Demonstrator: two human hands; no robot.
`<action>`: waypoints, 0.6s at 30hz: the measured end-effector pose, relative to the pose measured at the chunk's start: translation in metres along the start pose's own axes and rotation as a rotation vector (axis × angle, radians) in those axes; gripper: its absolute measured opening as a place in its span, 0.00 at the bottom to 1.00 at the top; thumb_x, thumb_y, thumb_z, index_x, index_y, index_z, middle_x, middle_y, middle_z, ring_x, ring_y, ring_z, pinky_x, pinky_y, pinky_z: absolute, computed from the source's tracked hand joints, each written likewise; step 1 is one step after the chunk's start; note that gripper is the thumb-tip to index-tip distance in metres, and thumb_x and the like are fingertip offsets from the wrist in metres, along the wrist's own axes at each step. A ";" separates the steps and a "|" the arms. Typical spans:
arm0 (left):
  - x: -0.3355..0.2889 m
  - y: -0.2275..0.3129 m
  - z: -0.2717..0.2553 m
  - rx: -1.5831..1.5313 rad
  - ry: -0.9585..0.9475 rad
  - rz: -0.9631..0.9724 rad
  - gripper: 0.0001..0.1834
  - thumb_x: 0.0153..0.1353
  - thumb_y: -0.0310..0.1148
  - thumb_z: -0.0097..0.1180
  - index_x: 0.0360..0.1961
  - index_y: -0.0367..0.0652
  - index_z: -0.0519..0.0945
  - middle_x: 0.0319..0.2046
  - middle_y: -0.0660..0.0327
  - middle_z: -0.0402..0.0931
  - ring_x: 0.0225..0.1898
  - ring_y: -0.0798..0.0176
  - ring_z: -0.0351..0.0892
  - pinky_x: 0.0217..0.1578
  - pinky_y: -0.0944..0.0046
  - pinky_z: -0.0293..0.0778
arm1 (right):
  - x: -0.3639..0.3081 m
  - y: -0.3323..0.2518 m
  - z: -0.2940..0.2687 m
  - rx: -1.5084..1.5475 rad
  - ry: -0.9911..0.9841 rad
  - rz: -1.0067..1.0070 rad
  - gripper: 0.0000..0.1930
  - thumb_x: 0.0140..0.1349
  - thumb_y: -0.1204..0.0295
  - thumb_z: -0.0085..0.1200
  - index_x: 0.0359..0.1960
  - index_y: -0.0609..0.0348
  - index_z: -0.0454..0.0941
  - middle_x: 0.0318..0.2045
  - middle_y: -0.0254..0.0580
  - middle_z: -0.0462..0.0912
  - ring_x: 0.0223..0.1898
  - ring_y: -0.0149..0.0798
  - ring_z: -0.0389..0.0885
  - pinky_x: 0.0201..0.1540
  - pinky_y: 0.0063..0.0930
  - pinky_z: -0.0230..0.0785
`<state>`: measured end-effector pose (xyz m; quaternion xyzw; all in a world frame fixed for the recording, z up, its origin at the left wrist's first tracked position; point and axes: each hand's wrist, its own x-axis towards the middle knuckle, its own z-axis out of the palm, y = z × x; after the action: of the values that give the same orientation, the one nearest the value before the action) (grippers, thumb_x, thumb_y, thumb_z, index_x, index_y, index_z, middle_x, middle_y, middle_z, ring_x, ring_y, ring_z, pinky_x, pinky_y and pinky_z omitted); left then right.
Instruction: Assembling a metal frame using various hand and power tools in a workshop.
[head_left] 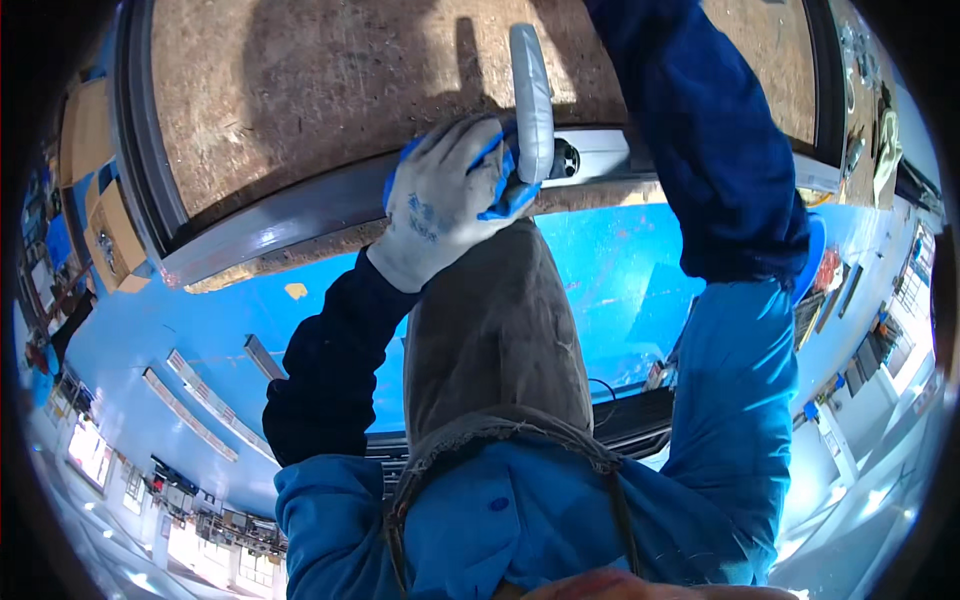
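Observation:
My left hand (440,205), in a white glove with blue coating, lies at the near rail of a dark metal frame (300,215). Its fingers are curled round the base of a tool with a curved silver-grey handle (533,100). A round, black slotted end (567,158) shows just right of that handle; the tool's kind I cannot make out. My right arm, in a dark blue oversleeve (705,130), reaches across the right part of the frame and out at the top edge. The right hand is out of the picture.
Inside the frame lies a worn brown board (330,90). A brown apron (500,330) hangs before me over the blue floor (620,270). Cardboard boxes (110,225) stand at the left. Long metal bars (215,400) lie on the floor at lower left.

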<state>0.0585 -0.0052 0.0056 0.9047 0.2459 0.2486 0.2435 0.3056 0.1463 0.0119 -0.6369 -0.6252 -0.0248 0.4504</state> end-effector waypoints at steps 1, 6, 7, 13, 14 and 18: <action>-0.001 -0.003 0.002 0.010 0.028 0.023 0.22 0.40 0.39 0.70 0.33 0.36 0.77 0.41 0.54 0.74 0.44 0.51 0.78 0.45 0.55 0.75 | -0.007 -0.006 -0.008 0.261 0.091 0.059 0.06 0.56 0.80 0.51 0.35 0.61 0.75 0.30 0.42 0.81 0.28 0.35 0.80 0.32 0.29 0.72; -0.004 -0.005 0.005 0.076 0.018 0.007 0.25 0.38 0.41 0.72 0.36 0.40 0.79 0.39 0.56 0.77 0.38 0.54 0.80 0.40 0.57 0.77 | -0.124 -0.055 -0.097 0.471 -0.075 0.495 0.09 0.56 0.81 0.53 0.40 0.63 0.76 0.31 0.41 0.81 0.31 0.29 0.78 0.36 0.22 0.70; -0.008 -0.004 0.002 0.111 -0.015 -0.027 0.24 0.38 0.42 0.72 0.36 0.41 0.80 0.38 0.57 0.77 0.38 0.55 0.80 0.40 0.58 0.77 | -0.149 -0.058 -0.121 0.419 -0.230 0.567 0.15 0.55 0.78 0.57 0.46 0.62 0.77 0.34 0.42 0.83 0.37 0.33 0.82 0.39 0.24 0.74; -0.007 -0.005 0.010 0.051 0.014 0.008 0.24 0.39 0.39 0.72 0.37 0.42 0.79 0.37 0.59 0.78 0.35 0.59 0.81 0.37 0.63 0.77 | -0.202 -0.097 -0.156 0.310 -0.232 0.630 0.15 0.48 0.82 0.60 0.40 0.65 0.79 0.32 0.41 0.83 0.35 0.36 0.83 0.38 0.23 0.75; -0.006 -0.003 0.009 0.073 0.029 0.005 0.24 0.39 0.39 0.72 0.38 0.42 0.79 0.37 0.59 0.78 0.35 0.59 0.81 0.37 0.62 0.77 | -0.206 -0.097 -0.155 0.284 -0.205 0.569 0.15 0.47 0.82 0.60 0.39 0.65 0.79 0.31 0.40 0.83 0.35 0.35 0.83 0.38 0.22 0.75; -0.010 -0.009 0.009 0.078 0.019 0.026 0.26 0.39 0.40 0.72 0.40 0.40 0.79 0.38 0.58 0.79 0.37 0.59 0.82 0.37 0.62 0.77 | -0.199 -0.097 -0.152 0.227 -0.336 0.559 0.16 0.46 0.78 0.62 0.39 0.63 0.80 0.30 0.42 0.83 0.36 0.35 0.83 0.39 0.24 0.75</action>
<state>0.0526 -0.0071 -0.0093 0.9142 0.2457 0.2507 0.2026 0.2639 -0.1180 0.0359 -0.7244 -0.4909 0.2746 0.3987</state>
